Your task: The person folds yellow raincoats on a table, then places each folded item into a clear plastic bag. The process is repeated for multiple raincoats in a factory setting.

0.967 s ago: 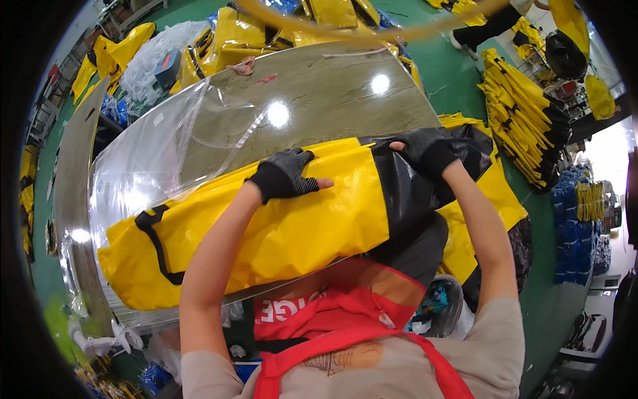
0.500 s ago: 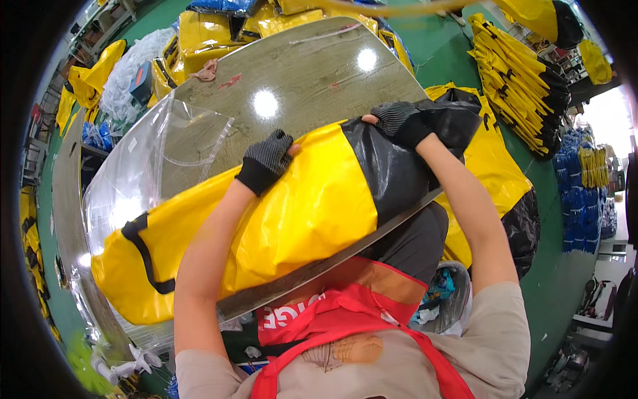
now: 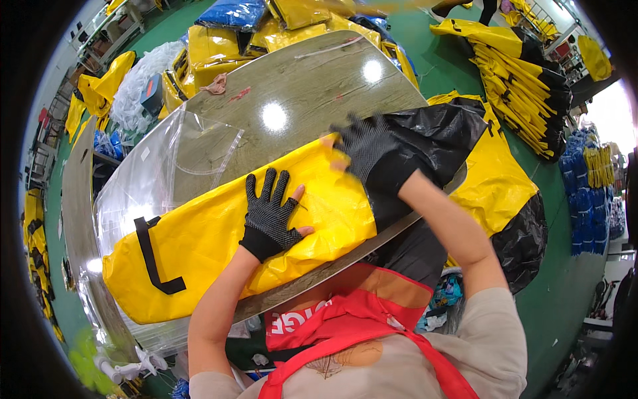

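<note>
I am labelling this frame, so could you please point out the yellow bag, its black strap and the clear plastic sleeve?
yellow bag [image 3: 219, 239]: head view, on its yellow middle panel.
black strap [image 3: 151, 256]: head view, on the strap's long run.
clear plastic sleeve [image 3: 159, 159]: head view, on its open upper part.

Bag [image 3: 206, 246] on table [image 3: 299, 86]; clear sheet [image 3: 153, 166] behind.

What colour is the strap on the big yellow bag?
Black. The strap lies on the long yellow waterproof bag, seen in the head view.
</note>
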### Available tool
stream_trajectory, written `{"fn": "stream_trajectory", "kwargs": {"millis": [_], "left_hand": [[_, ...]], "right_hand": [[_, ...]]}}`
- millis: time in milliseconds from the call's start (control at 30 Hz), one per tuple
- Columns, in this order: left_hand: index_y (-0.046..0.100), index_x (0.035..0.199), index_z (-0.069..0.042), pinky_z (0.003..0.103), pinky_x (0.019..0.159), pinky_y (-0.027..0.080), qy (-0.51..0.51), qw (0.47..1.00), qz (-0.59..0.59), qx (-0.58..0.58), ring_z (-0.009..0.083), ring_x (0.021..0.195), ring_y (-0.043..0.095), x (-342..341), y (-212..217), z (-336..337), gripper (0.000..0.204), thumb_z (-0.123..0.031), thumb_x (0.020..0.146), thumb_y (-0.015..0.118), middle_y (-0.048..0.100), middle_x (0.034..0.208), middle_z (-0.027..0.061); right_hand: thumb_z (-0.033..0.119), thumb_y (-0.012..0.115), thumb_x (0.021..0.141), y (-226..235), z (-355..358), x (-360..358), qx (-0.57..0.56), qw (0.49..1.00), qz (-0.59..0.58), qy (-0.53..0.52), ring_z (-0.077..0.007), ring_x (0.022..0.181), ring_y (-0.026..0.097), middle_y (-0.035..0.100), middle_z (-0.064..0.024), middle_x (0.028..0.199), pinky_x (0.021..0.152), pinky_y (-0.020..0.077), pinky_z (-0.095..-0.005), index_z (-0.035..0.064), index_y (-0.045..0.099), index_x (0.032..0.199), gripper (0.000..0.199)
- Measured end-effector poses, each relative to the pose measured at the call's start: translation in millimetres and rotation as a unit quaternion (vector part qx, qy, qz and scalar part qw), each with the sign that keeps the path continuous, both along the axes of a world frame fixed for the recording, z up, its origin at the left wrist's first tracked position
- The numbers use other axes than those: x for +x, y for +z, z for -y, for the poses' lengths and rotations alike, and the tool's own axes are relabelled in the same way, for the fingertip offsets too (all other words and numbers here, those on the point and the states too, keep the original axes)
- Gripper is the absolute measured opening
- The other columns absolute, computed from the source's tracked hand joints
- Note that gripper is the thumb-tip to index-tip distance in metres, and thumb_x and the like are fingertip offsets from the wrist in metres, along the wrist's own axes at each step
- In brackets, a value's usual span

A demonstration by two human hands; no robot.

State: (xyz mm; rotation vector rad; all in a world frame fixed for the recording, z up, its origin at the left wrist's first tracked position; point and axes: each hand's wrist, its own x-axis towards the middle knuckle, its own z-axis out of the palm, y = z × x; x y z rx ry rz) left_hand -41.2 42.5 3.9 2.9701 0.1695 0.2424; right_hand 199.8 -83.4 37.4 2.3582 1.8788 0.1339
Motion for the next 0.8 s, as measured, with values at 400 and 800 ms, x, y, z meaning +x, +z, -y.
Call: {"fn": "stream_trajectory", "kwargs": {"millis": [400,800], "left_hand": [[0.039,0.139,-0.01,0.063,0.107,0.004,0.018,0.996,0.068,-0.055,0.0473,0.132,0.025,86,-8,67,0.081,-0.058,0.076,0.059,0.035,0.14,0.0274],[0.044,0.137,-0.02,0.067,0.104,0.008,0.008,0.995,0.094,-0.042,0.0463,0.128,0.03,90,-8,69,0.075,-0.06,0.075,0.059,0.04,0.135,0.0245]], "right_hand": [[0.052,0.042,0.088,22,122,125,0.071,0.979,0.027,-0.191,-0.0297,0.133,0.033,0.046,-0.0086,0.138,0.11,0.0139,-0.0512,0.0234,0.059,0.123,0.048],[0.024,0.07,0.083,-38,161,53,0.624,0.498,-0.496,-0.34,-0.0194,0.095,0.059,0.063,-0.0105,0.107,0.088,0.0453,-0.0295,-0.0053,0.059,0.109,0.04]]}}
